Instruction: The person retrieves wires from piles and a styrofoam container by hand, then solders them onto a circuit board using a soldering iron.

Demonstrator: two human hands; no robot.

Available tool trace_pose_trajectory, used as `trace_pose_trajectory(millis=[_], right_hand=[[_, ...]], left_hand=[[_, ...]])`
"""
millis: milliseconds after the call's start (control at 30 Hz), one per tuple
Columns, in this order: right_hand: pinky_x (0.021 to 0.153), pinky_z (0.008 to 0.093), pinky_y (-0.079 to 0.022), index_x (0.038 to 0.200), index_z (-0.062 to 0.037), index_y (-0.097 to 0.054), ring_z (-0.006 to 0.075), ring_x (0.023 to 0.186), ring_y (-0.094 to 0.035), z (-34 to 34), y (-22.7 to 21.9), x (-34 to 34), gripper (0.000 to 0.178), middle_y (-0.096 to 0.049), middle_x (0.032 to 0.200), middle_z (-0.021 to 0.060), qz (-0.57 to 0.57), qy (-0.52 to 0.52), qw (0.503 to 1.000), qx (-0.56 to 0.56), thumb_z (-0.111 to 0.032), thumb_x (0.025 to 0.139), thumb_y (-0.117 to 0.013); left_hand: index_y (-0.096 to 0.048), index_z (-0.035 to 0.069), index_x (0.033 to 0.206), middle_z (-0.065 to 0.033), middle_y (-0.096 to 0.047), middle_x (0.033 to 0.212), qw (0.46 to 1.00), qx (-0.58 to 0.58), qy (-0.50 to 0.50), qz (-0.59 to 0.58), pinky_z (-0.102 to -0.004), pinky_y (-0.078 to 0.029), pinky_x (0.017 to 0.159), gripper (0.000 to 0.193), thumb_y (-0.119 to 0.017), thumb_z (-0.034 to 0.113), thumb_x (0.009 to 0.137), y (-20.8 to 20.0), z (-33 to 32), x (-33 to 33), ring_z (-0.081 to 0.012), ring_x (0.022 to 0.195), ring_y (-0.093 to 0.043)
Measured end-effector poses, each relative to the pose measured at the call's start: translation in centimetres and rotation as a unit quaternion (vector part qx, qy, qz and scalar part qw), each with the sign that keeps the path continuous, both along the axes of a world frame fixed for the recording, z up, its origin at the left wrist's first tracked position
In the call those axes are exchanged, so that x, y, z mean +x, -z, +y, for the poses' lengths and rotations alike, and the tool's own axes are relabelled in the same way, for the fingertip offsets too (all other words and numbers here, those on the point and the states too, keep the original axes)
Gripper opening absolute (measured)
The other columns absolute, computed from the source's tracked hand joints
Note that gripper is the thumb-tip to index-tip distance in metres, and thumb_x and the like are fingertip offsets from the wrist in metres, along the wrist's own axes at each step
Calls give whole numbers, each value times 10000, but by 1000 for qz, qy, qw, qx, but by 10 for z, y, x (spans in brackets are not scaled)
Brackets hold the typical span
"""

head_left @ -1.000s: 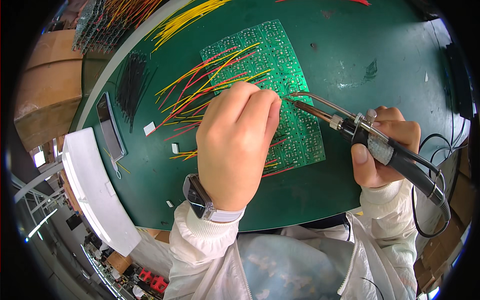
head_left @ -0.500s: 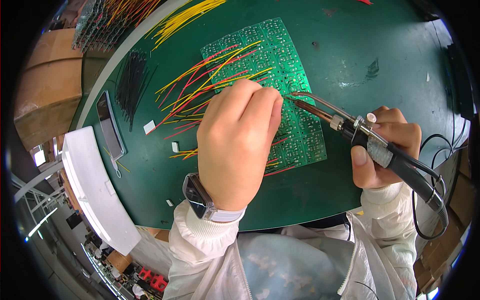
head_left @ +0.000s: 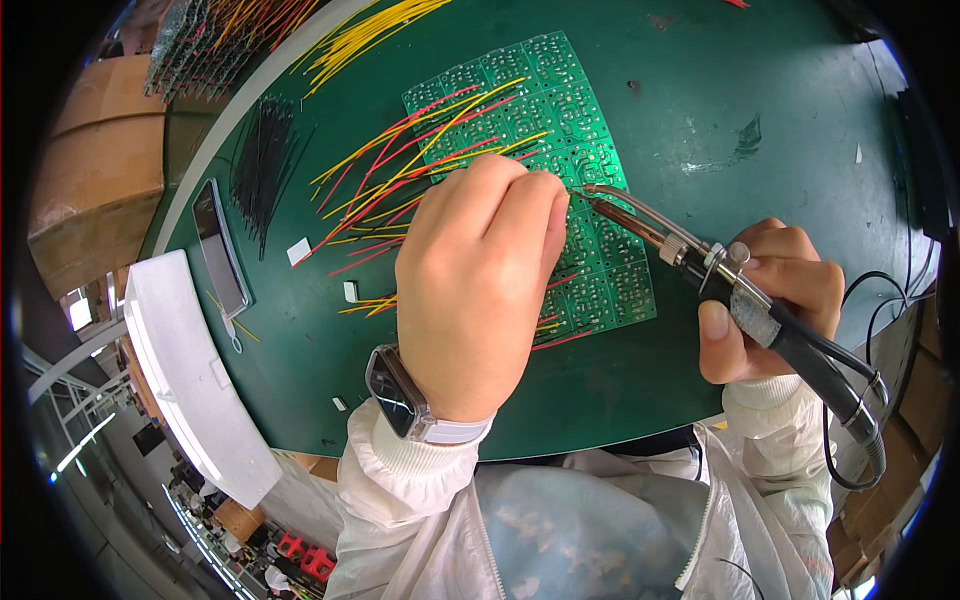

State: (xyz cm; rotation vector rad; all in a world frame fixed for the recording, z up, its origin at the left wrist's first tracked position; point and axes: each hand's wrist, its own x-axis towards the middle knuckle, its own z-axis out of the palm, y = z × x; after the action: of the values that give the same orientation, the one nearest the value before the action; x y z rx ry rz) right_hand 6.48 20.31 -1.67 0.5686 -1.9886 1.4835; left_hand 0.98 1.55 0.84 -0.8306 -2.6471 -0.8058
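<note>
A panel of green circuit boards lies on the green tabletop, with red, yellow and black wires running off its left side. My left hand is over the panel, thumb and fingers pinched near its middle. What it pinches is hidden behind the fingers. My right hand grips a soldering iron that has a thin metal feed tube alongside. The tips of iron and tube reach the board just right of my left fingertips; whether they touch it I cannot tell.
Bundles of yellow wires and black wires lie on the left and far side. A phone rests near the table's left edge beside a white foam block. The iron's black cable loops at the right. Cardboard boxes stand beyond.
The handle of the soldering iron has dipped slightly toward me with my right hand, its tip staying near the same spot. The panel and my left hand have shifted very slightly.
</note>
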Motion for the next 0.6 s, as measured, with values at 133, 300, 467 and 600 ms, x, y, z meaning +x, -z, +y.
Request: trace_pose_trajectory(millis=[133,300,467,600], right_hand=[[450,253,-392,880,41,-468,168,501,-480,0,-2,0,365,-529,689,136,-5,-2,1000,7,-7,598,-694],[456,259,-402,887,33,-466,177,515,-491,0,-1,1,370,-518,691,127,-6,-7,1000,15,-4,597,-694],[455,260,-396,901,27,-463,174,517,-484,1,-1,3,379,-514,688,127,-1,-2,1000,14,-6,603,-694],[451,257,-387,903,27,-463,168,514,-475,0,-1,2,377,-513,684,127,-2,-2,1000,17,-9,607,-694]], left_hand=[[-583,-10,790,-87,-574,747,1000,-5,4,3,-279,-461,572,185,-652,-104,647,-1,0,-1,-207,645,-579],[-584,-10,792,-86,-574,748,1000,-4,0,-6,-276,-463,571,186,-651,-105,647,-1,0,0,-202,641,-579],[-581,-11,793,-85,-573,751,1000,3,-1,-11,-275,-463,570,190,-646,-111,645,-1,0,0,-200,641,-579],[-579,-9,792,-84,-572,751,1000,-3,1,-9,-276,-462,569,192,-646,-111,643,-2,0,1,-201,639,-577]])
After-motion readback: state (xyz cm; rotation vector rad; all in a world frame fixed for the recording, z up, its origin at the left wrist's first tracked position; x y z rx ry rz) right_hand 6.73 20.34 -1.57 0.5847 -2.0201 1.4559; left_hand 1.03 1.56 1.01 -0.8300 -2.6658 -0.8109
